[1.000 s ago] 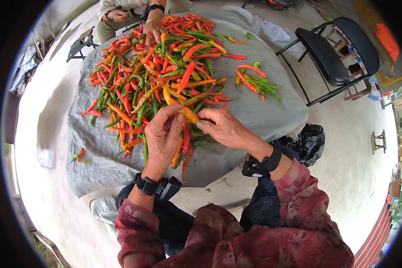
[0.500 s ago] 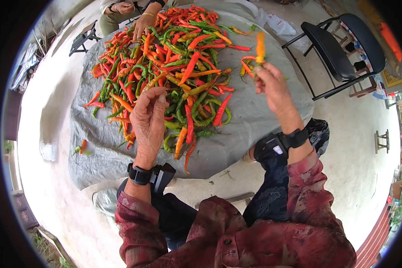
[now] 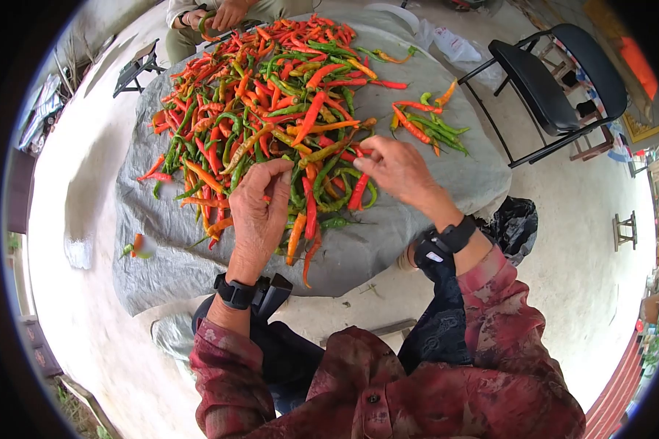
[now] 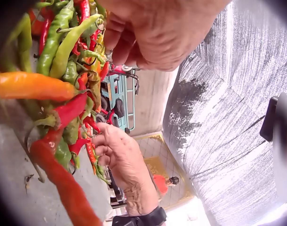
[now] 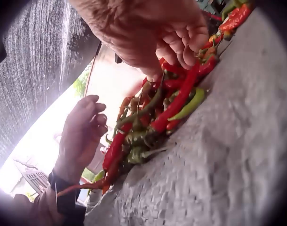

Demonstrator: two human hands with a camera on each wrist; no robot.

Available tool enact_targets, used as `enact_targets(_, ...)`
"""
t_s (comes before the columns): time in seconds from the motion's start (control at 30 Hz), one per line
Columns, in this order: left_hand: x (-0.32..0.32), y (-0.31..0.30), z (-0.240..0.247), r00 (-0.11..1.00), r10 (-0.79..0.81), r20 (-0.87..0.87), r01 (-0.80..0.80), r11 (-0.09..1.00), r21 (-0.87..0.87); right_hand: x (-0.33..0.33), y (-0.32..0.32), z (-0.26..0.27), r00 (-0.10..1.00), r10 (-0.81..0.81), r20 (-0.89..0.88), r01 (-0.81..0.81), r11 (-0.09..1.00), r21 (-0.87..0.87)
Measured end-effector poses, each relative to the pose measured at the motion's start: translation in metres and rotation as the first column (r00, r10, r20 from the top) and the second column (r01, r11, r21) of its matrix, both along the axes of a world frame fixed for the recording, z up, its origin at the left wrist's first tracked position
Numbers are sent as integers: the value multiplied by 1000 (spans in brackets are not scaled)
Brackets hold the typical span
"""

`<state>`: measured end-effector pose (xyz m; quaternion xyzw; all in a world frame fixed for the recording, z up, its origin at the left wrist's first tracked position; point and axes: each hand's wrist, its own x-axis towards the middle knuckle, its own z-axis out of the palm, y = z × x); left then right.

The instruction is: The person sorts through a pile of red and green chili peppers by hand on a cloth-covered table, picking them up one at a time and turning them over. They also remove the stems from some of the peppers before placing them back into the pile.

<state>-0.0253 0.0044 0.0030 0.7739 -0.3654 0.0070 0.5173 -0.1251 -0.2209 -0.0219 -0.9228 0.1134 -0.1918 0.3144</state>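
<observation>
A large heap of red, green and orange chili peppers point(image 3: 271, 110) covers much of a grey sheet point(image 3: 417, 197). Over the heap's near side hovers my left hand point(image 3: 260, 201), its fingers loosely curled with nothing visible between them. My right hand point(image 3: 403, 174) reaches in at the heap's right edge, thumb apart from the bent fingers. In the right wrist view its fingertips are close over a long red chili point(image 5: 181, 99). A smaller group of chilies point(image 3: 432, 128) lies apart on the right, an orange chili point(image 3: 445, 94) at its far end.
Across the table another person's hands point(image 3: 231, 13) hold a green-and-red chili point(image 3: 206, 28). A black folding chair point(image 3: 538, 91) stands to the right, a black plastic bag point(image 3: 516, 227) beside my knee. Small chili pieces point(image 3: 135, 245) lie at the sheet's left.
My right hand took the orange chili from between both hands to the small right group, let it go and came back to the heap. The other person's hand has left the heap.
</observation>
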Motion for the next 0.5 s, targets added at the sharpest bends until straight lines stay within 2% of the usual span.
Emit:
enact_targets(0.03, -1, -1, 0, 1000, -12, 24, 12, 1000, 0, 3, 7, -2, 1000, 7, -18, -9, 993, -114)
enact_targets(0.17, -4, -2, 4, 998, -27, 62, 27, 1000, 8, 17, 14, 0, 999, -7, -51, -2, 983, -182)
enact_targets(0.23, -2, 1, 5, 998, -33, 53, 33, 999, 3, 22, 13, 2, 992, -62, 114, 82, 979, -186)
enact_targets(0.27, -2, 2, 5, 998, -28, 53, 28, 1000, 1, 21, 11, 4, 992, -56, 114, 77, 979, -188)
enact_targets(0.33, -2, 4, 6, 998, -31, 49, 31, 999, -12, 15, 9, 20, 959, -46, 278, 50, 999, -7)
enact_targets(0.37, -2, 4, 7, 999, -21, 49, 21, 1000, -17, 13, 9, 20, 948, -80, 307, 66, 996, 57)
enact_targets(0.5, -5, 3, 8, 995, -64, 80, 64, 998, 1, -5, 5, 41, 918, -117, 378, 92, 992, 83)
